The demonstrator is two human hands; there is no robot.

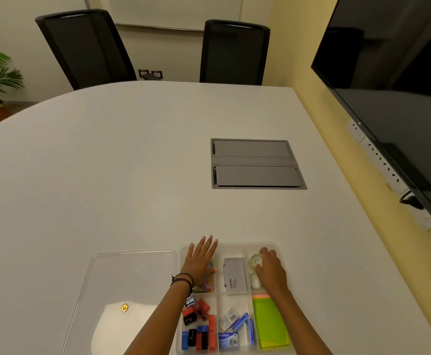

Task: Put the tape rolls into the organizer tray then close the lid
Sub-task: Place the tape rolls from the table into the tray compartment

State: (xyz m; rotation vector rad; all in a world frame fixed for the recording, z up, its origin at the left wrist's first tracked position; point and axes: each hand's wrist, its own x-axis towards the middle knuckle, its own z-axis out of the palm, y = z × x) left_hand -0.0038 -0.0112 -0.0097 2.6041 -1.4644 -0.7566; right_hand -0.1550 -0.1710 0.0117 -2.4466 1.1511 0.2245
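Observation:
A clear organizer tray (235, 245) with several compartments stands on the white table near me. Two clear tape rolls lie in its far right compartment: one (255, 260) further away, one (255, 280) closer. My right hand (270, 270) rests over that compartment, fingers curled on the further roll. My left hand (200, 260) lies flat with fingers spread over the far left compartment, above coloured clips. The clear lid (132, 278) lies flat on the table left of the tray, bearing a small gold sticker.
Other compartments hold a grey Camlin box (235, 275), sharpeners and erasers (199, 326), staple boxes (231, 329) and green sticky notes (270, 321). A grey cable hatch (255, 163) sits in the table beyond. Two black chairs stand behind; a dark screen hangs right.

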